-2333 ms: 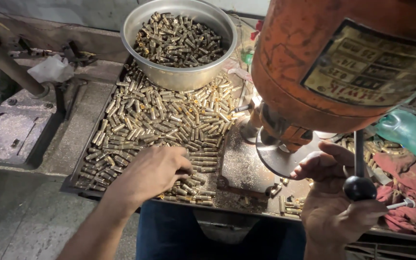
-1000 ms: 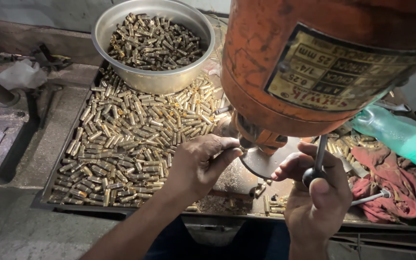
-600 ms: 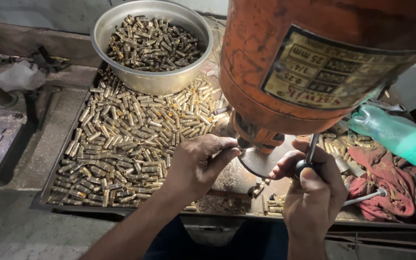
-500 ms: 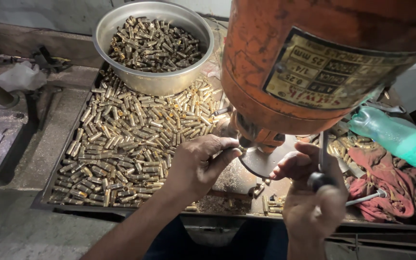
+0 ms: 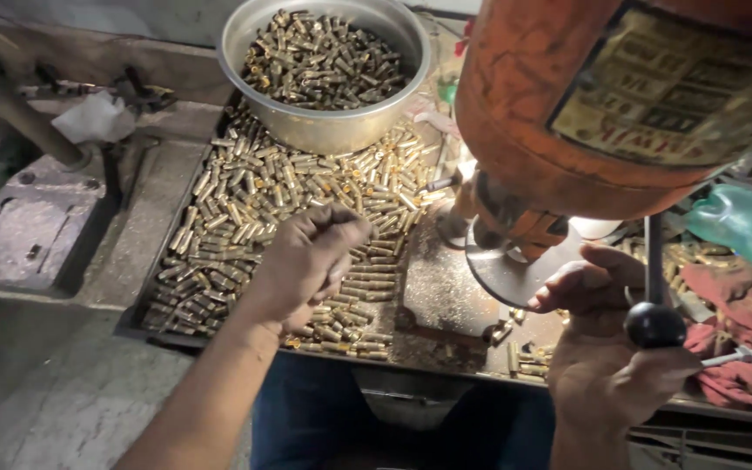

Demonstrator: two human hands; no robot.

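- Left hand [image 5: 306,261] hovers over the tray [image 5: 137,324] of loose brass casings [image 5: 245,200], fingers curled together in a loose fist, knuckles up; cannot tell if a casing is pinched inside.
- Casings lie in a dense heap across the tray, from its near edge up to the far edge; left hand is over the near-right part of the heap.
- Metal bowl [image 5: 324,130], full of more casings, sits at the tray's far edge, partly on the heap.
- Right hand [image 5: 611,348] is at the near-right, by the lever [image 5: 653,261] with the black ball knob [image 5: 654,325]; knob rests against the palm, fingers open and apart, not clamped round it.
- Orange press machine [image 5: 550,113] fills the top right; its round metal plate [image 5: 515,270] sits just beside the right fingertips.
- Dark metal base plate [image 5: 437,296] lies right of the tray, a few stray casings along its near edge.
- Red rag [image 5: 741,322] and green plastic bottle [image 5: 741,231] at far right edge.
- White crumpled cloth [image 5: 97,117] far left, well apart from both hands.
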